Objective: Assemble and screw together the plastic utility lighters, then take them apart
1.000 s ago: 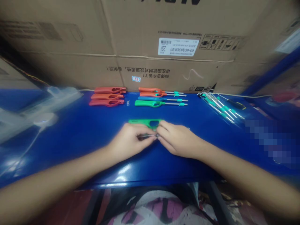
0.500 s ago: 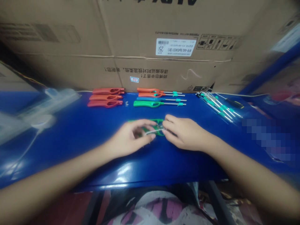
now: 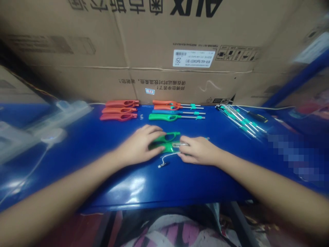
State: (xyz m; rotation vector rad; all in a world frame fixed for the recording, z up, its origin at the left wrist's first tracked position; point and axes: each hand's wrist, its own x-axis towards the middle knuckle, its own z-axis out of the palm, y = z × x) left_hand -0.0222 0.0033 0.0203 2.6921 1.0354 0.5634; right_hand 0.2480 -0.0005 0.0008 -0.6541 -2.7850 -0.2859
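Observation:
A green plastic lighter handle (image 3: 167, 140) lies on the blue table (image 3: 89, 151) between my hands. My left hand (image 3: 140, 145) is closed over its left end. My right hand (image 3: 197, 151) pinches a thin metal tube (image 3: 180, 144) at the handle's right end. A white wire with a small dark tip (image 3: 166, 160) trails out under the handle onto the table.
Three red handles (image 3: 119, 110) and several finished lighters (image 3: 177, 110) lie in rows at the back. A bundle of metal tubes with teal tips (image 3: 240, 120) lies at the right. Cardboard boxes (image 3: 164, 51) wall the far edge. Clear plastic bags (image 3: 51, 118) sit at the left.
My left hand moved onto the green handle and lifted its near side. My right hand brought the metal tube to the handle's right end. The white wire now hangs out below.

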